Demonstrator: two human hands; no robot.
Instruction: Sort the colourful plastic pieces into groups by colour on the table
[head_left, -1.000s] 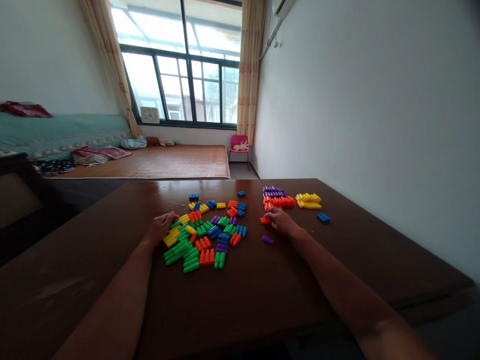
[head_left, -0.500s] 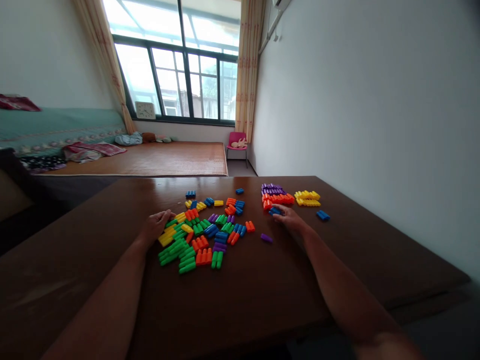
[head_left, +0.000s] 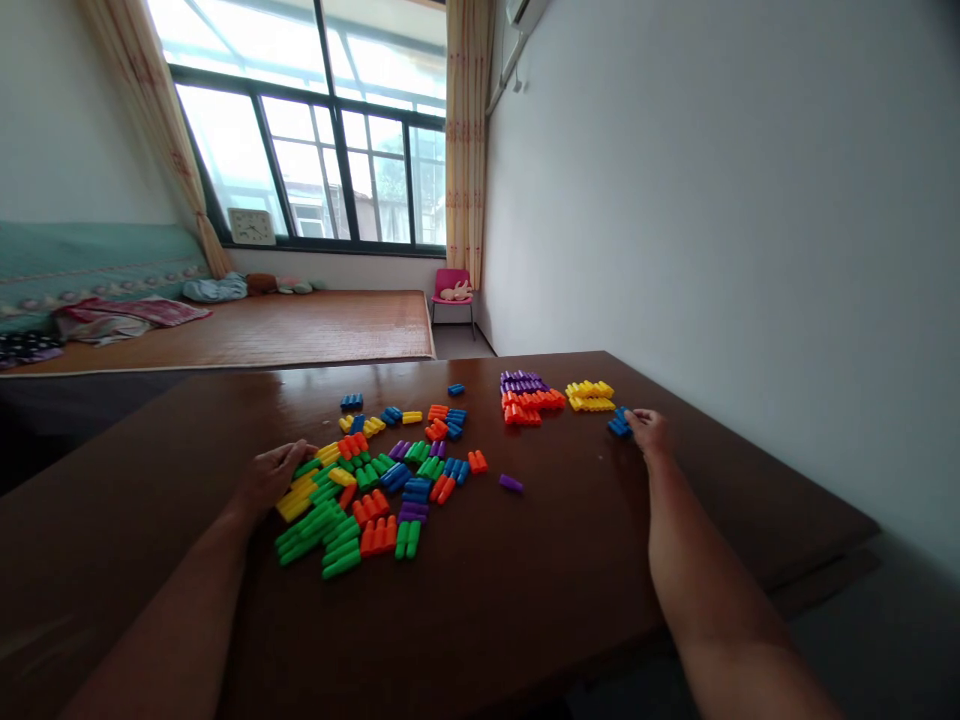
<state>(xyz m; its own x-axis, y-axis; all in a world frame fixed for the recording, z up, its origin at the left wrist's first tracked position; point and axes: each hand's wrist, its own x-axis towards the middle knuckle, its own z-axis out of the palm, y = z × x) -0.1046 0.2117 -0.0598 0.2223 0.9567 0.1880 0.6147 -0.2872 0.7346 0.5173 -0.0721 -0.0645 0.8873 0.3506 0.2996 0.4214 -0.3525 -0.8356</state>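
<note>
At the right of the table, my right hand [head_left: 648, 431] pinches a blue toy building block [head_left: 619, 422] made of joined rounded pegs. It is beside or against another blue block; their border is hard to make out. My left hand [head_left: 279, 474] rests on the table at the left edge of a mixed pile, its fingers stretched loosely towards a green block [head_left: 306, 467] and yellow blocks [head_left: 297, 497]. The pile also holds red-orange blocks [head_left: 379, 537], blue blocks [head_left: 417, 489] and purple blocks [head_left: 413, 512]. Sorted rows of purple blocks [head_left: 523, 381], red-orange blocks [head_left: 533, 402] and yellow blocks [head_left: 590, 396] lie farther back.
A lone purple block [head_left: 511, 483] lies between the pile and my right arm. The brown table [head_left: 480, 600] has its right edge near a white wall [head_left: 675, 200]. Beyond it are a bed [head_left: 322, 325] and a pink chair [head_left: 452, 285].
My right hand has moved right with the blue block, from beside the red-orange row to the blue block near the yellow row. My left hand stays by the pile. The view has turned slightly right.
</note>
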